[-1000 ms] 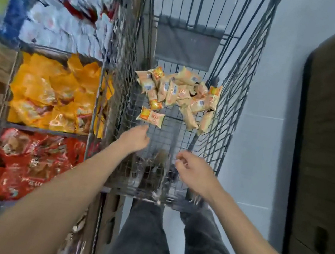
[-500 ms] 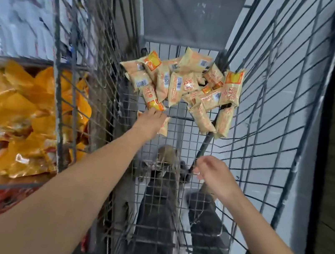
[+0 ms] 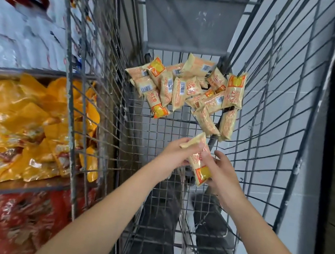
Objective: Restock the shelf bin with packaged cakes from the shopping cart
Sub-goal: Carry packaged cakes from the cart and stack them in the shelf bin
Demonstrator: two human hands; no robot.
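- the shopping cart (image 3: 272, 126) fills the middle of the view, a grey wire cage running from 6 o'clock up to 12, its mesh floor bare in the near half.
- at 9 o'clock, through the cart's left wall, sits the shelf bin (image 3: 19, 129) of shiny yellow-orange bags; a bin of red packets (image 3: 1, 217) lies below it at 7 o'clock, blurred white packs (image 3: 14, 21) above at 10.
- the pile of packaged cakes (image 3: 186, 88) lies heaped at the cart's far end, about 12 o'clock, some leaning on the right wall.
- one cake packet (image 3: 199, 164) is lifted clear of the pile, just below centre, tilted with its orange end toward 5 o'clock.
- left hand (image 3: 177, 157) — fingers curled round the packet's upper end, gripping it.
- right hand (image 3: 222, 175) — fingers half bent at the packet's lower end, thumb pinching it; how firm the hold is, i cannot tell.
- risks, as i judge them: the slick wrapper could slip in this two-handed hold and drop to the mesh; lifting out toward 9 o'clock, the packet or a forearm could catch the tall wire wall; squeezing too hard could crush the soft cake.
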